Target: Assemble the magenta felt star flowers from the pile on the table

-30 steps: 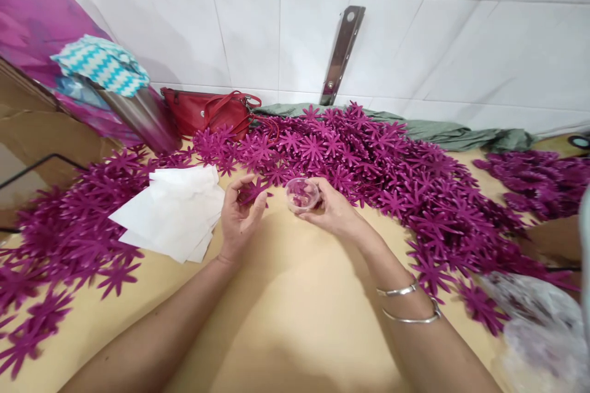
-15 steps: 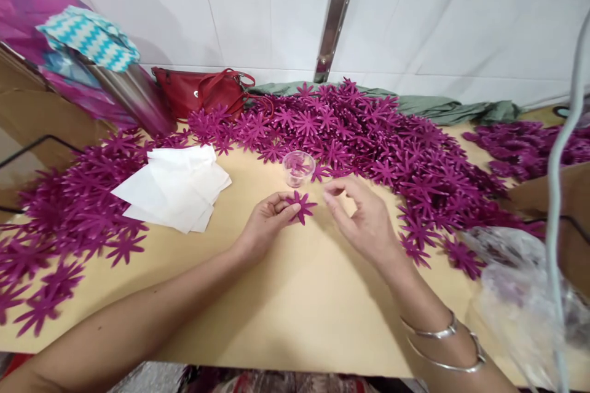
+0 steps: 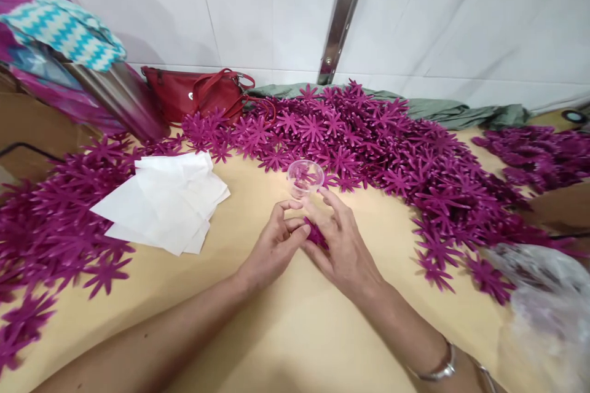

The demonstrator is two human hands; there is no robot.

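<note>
A purple flower cutout (image 3: 316,234) with narrow petals is pinched between the thumb and fingers of my left hand (image 3: 276,245). My right hand (image 3: 346,245) is closed around the flower's other side, its thumb at the lower petals. Its forefinger is blurred, and the hand covers part of the flower. Just beyond my fingertips stands a small clear plastic cup (image 3: 306,178); purple petals show through its wall, and its contents are hard to make out. To the left lies a loose stack of white paper sheets (image 3: 168,202).
A large heap of purple flower cutouts (image 3: 369,135) curves across the back and right of the table (image 3: 295,331); another heap (image 3: 69,233) covers the left. Behind are a red handbag (image 3: 179,95) and a metal flask (image 3: 122,98). A clear plastic bag (image 3: 544,307) lies at right.
My right hand has moved left onto the flower held by my left hand. The flower is now partly covered. The view has shifted slightly.
</note>
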